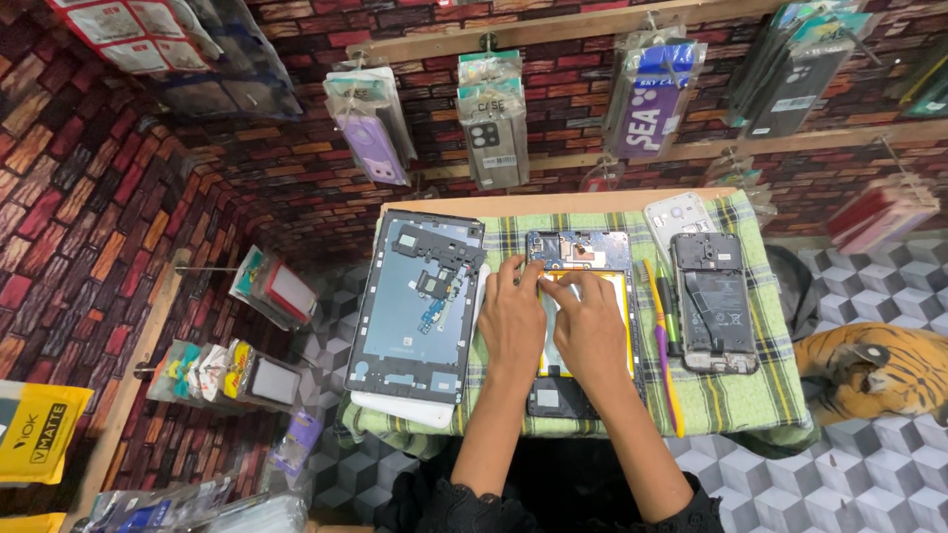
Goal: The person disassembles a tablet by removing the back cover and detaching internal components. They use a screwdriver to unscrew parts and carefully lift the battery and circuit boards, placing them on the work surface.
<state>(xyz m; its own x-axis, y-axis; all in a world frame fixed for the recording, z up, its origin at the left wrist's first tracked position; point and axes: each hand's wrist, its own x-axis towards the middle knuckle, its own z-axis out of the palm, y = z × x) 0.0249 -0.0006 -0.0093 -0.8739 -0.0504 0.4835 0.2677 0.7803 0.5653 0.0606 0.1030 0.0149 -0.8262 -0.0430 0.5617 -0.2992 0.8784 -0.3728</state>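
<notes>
Two hands on one opened phone (pixel 581 296), mid-table on the checked cloth (pixel 736 395). Left hand (pixel 512 321) rests flat on its left edge, fingers toward the top; right hand (pixel 591 326) lies over the middle, fingertips pressing, neither clenched nor gripping. Phone's long axis runs away from the person; back off, yellow-rimmed battery & blue board exposed.

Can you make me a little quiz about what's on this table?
1. True or false: both hands rest on the opened phone in the middle of the checked cloth.
2. What lies left of the left hand? A) a tablet frame B) a cup C) a book
3. What colour is the long tool just right of the right hand?

Key: 1 true. 2 A, the tablet frame. 3 yellow, with a purple end.
</notes>
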